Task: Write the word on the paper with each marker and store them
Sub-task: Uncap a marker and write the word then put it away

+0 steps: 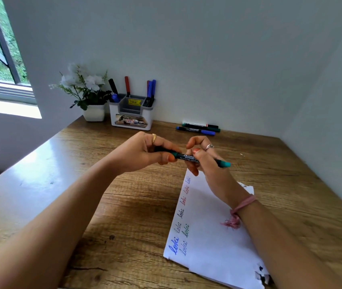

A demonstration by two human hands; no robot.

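**Both hands on one green marker above the paper**

The left hand and right hand meet above the tabletop, both forearms reaching in from the near edge. Between them they hold a green marker roughly level, its teal end projecting past the right hand toward the right. The left hand's fingers are curled closed around the marker's left end, thumb beneath, a gold ring on one finger. The right hand's fingers pinch the barrel at mid-length, the index finger arched clear above it; a silver ring and a pink wrist thread are visible. Whether the cap is on or off cannot be told.

The paper lies flat on the tabletop under the right wrist, bearing the word "loki" repeated in blue, dark and red ink along its left margin.

At the far wall, an organiser holds upright markers beside a potted plant. Three loose markers lie side by side on the tabletop right of the organiser.
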